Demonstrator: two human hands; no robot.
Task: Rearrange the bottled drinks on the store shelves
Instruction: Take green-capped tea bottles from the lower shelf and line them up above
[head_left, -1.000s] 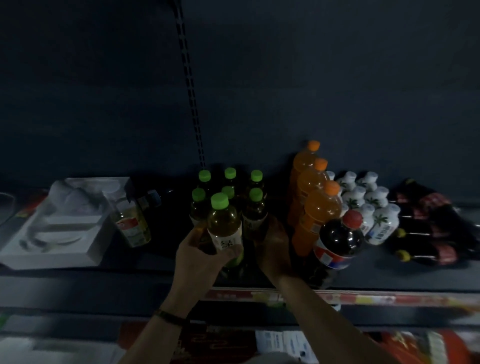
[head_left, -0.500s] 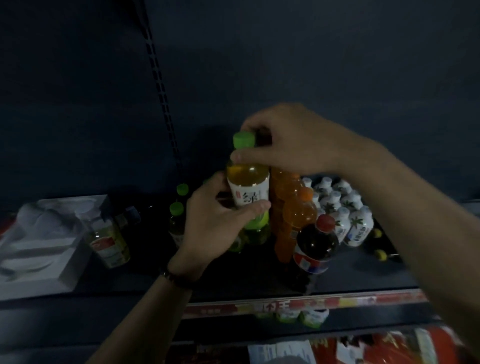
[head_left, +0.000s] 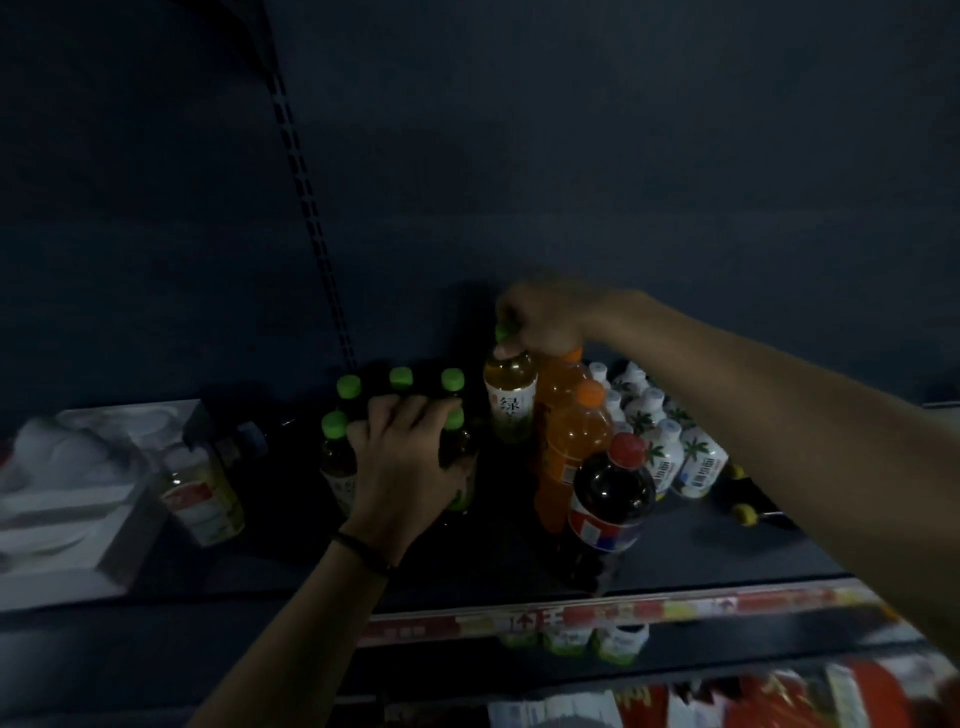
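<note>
**Q:** Green-capped tea bottle (head_left: 510, 396): where is it relative to the hands?

**A:** It hangs directly below the right hand (head_left: 545, 322), whose fingers are clenched on its cap and neck. It sits at the back of the shelf (head_left: 727, 551), touching or just beside the orange bottles (head_left: 569, 431) on its right. Whether its base rests on the shelf cannot be told; the base is hidden in shadow.

**Q:** Long axis and heading?

**A:** Long axis is near vertical, cap up, label facing the camera. A slight lean toward the orange bottles is possible, but wide-angle distortion makes this uncertain.

**Q:** State of the left hand (head_left: 402, 457)?

**A:** It is wrapped around a front bottle of the green-cap group (head_left: 400, 378), fingers curled over the shoulder near the caps. That group stands to the left of the held bottle, with a dark gap between them.

**Q:** Which hand is nearer the held bottle?

**A:** The right; it already holds it. The left is near but apart.

**Q:** What does the next move depend on?

**A:** Judged from the layout, the bottle must keep its axis upright while it is set down or slid left toward its group. The close orange bottles and the cola bottle (head_left: 610, 499) in front limit clearance on the right.
</note>
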